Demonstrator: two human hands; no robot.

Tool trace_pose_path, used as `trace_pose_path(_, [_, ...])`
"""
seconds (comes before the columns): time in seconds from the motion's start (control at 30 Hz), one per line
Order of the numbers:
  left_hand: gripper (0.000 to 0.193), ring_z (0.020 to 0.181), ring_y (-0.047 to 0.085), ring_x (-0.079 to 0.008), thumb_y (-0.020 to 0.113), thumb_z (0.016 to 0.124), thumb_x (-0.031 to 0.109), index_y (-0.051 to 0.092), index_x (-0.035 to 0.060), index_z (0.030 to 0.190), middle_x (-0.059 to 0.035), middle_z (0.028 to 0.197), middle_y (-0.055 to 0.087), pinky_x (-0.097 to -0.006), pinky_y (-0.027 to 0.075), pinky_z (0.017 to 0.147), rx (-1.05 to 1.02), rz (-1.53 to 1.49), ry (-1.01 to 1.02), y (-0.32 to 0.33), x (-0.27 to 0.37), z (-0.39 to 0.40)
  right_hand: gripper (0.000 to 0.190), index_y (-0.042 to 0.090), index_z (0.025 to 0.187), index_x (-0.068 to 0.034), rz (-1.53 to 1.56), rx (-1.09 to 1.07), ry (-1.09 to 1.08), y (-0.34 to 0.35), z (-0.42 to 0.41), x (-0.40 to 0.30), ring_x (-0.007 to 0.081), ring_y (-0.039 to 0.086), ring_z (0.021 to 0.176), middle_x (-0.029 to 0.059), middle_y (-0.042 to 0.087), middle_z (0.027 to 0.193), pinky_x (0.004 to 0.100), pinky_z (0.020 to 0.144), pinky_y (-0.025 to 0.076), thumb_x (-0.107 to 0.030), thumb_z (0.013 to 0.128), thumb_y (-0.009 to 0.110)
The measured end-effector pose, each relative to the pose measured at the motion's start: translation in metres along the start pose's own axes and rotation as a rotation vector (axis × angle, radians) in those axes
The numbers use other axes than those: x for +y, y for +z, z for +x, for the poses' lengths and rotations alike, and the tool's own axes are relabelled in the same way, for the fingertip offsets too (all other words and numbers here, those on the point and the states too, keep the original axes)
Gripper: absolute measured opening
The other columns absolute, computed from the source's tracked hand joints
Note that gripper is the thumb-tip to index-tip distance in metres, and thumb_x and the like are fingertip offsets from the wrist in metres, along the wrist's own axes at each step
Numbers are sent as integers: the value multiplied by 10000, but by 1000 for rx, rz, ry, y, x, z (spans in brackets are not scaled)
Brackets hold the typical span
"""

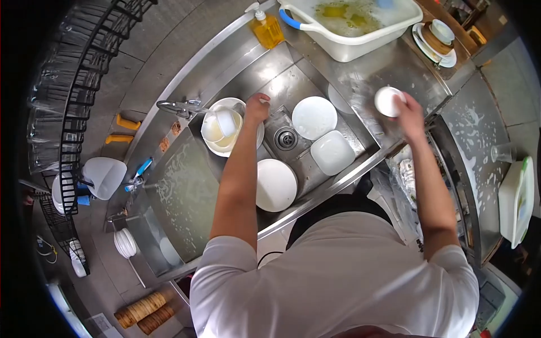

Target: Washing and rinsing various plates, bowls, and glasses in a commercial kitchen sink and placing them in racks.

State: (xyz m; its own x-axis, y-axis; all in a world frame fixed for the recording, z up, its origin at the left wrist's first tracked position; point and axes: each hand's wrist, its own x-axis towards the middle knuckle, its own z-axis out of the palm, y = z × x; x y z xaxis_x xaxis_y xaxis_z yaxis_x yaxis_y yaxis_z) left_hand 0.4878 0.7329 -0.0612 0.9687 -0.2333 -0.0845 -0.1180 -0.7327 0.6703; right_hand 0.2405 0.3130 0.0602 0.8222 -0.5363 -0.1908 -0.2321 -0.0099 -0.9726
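Note:
My right hand (409,113) grips a small white round dish (385,102) over the steel counter, right of the sink. Beside a pile of white dishes in the sink, my left hand (258,109) has curled fingers; whether it holds anything is hidden. The pile has a white plate (215,148) low down and a tilted white cup (226,122) on top. Around the drain (285,138) lie a round white plate (315,117), a squarish white dish (333,153) and another round white plate (276,186).
Cloudy water fills the left basin (186,190), with a chrome faucet (179,108) behind. A white tub (351,48) of soapy water and a pump bottle (267,31) stand at the back. Stacked dishes (437,40) sit back right. A black rack (76,105) holds glasses at left.

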Motion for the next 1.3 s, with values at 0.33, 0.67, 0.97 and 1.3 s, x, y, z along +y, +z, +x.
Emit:
trace_pose_path(0.33, [723,1213,532,-406,672,797,213,389,107,1453,-223,1323,556,-431,435,1047,-175,142,-267,200,-115,-20,310,641,1194,-76,-163,437,34,-209,-69,55,76,604,878,-4,672,1001,246,702,481,-293,979,593])
trace_pose_path(0.67, [275,768,666,-251,614,857,109,599,10,1113,-121,953,657,-350,573,576,-91,-651,-663,178,-119,-54,390,574,1291,-24,-642,1055,-77,-384,-162,4,87,591,717,35,654,956,256,610,485,-284,1002,540])
trace_pose_path(0.97, [170,754,596,-150,490,937,121,612,62,1040,-59,944,607,-273,499,601,-258,-906,-209,70,159,-112,479,579,1279,-75,-1303,1300,325,-686,-170,35,429,598,1090,277,626,1172,478,930,470,-331,878,522])
trace_pose_path(1.3, [318,1064,594,-247,571,843,60,617,66,1158,-110,1154,609,-373,472,919,-1103,-352,768,244,439,-189,350,669,1155,-80,-1267,1336,64,-608,-121,49,367,650,1027,178,676,1116,436,878,505,-314,934,532])
